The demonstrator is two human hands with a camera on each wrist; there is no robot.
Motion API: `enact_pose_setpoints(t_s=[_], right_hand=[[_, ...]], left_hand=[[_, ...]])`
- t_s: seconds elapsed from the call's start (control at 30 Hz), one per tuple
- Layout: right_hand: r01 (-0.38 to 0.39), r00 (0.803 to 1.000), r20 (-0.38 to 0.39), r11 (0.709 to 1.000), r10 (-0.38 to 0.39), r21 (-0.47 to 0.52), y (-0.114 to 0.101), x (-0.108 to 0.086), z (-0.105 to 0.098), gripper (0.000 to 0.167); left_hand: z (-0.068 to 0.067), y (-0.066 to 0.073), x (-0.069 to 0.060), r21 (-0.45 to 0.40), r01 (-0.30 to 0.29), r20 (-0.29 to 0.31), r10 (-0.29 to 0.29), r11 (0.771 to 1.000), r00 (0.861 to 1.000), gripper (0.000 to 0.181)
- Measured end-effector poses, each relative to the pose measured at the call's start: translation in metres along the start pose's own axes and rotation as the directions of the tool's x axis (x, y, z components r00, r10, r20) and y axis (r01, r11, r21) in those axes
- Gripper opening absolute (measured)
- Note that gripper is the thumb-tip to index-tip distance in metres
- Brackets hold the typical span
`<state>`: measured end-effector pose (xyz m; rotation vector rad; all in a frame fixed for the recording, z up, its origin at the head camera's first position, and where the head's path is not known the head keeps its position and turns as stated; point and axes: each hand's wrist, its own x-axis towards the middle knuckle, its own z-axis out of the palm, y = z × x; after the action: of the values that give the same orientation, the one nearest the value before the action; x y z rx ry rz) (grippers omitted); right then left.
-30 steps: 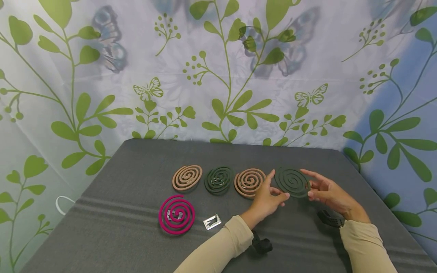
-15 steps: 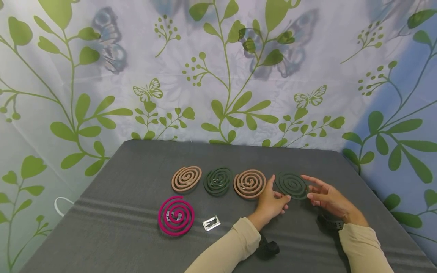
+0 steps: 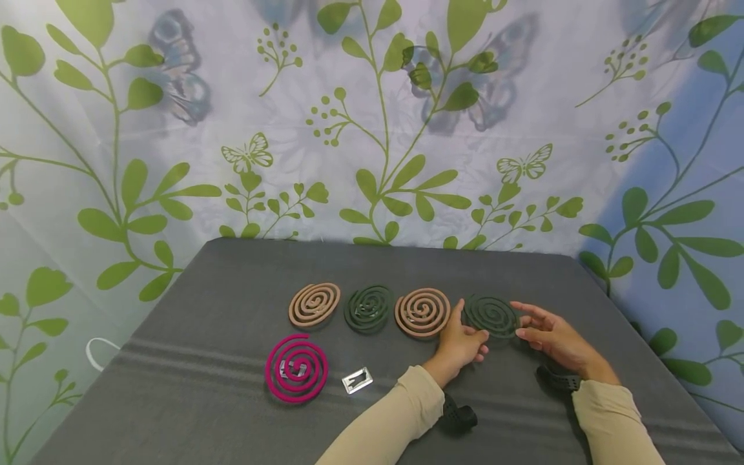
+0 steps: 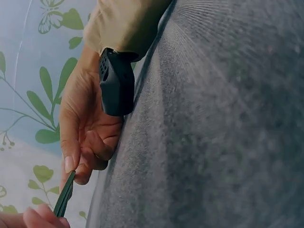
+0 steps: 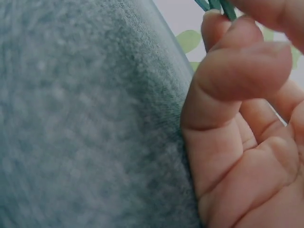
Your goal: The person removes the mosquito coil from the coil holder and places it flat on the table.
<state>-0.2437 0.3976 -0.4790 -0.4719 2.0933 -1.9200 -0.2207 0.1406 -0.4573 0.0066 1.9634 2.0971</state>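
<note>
A dark green mosquito coil (image 3: 491,316) is at the right end of a row of coils, between my two hands. My left hand (image 3: 457,345) pinches its left edge between thumb and fingers; the left wrist view shows the coil (image 4: 64,194) edge-on below the thumb. At its right edge, my right hand (image 3: 552,336) holds it with thumb and fingers. Whether a stand lies under this coil, I cannot tell. Just left of my left hand is a brown coil (image 3: 422,312), with some metal showing through its gaps.
Further left lie another green coil (image 3: 369,310) and another brown coil (image 3: 314,305). Nearer the front, a magenta coil (image 3: 296,369) sits over a metal stand, beside a loose silver metal stand (image 3: 357,380). All are on a grey cloth-covered table (image 3: 192,400) before a leaf-patterned curtain (image 3: 325,148).
Both hands have lowered the green coil slightly toward the table, mostly in the first half second. The left hand has tilted down with it. The other coils have stayed in place.
</note>
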Motion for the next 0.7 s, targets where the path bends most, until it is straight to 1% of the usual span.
enact_pose_setpoints(t_s=[0.13,0.3,0.5,0.7], right_hand=[[-0.036,0.998,-0.054,0.998,0.033,-0.052,-0.0005,0.0,0.0035,0.054],[-0.083,0.993,-0.088,0.995,0.078,-0.054,-0.0026,0.0013,0.003,0.052],[-0.183,0.973,-0.158,0.979,0.167,-0.092,-0.0061,0.0032,0.0042,0.051],[-0.231,0.959,-0.199,0.965,0.204,-0.125,-0.0072,0.0042,0.0066,0.061]], left_hand=[[-0.001,-0.0029,0.0022,0.009,-0.017,-0.018,0.017,1.0,1.0,0.08],[-0.0012,-0.0036,0.0037,0.019,-0.017,-0.014,0.017,1.0,1.0,0.078],[-0.0012,-0.0026,0.0036,0.045,0.003,0.0,-0.003,0.999,1.0,0.081],[-0.0002,-0.0025,0.0037,0.079,0.022,0.004,-0.022,0.997,1.0,0.082]])
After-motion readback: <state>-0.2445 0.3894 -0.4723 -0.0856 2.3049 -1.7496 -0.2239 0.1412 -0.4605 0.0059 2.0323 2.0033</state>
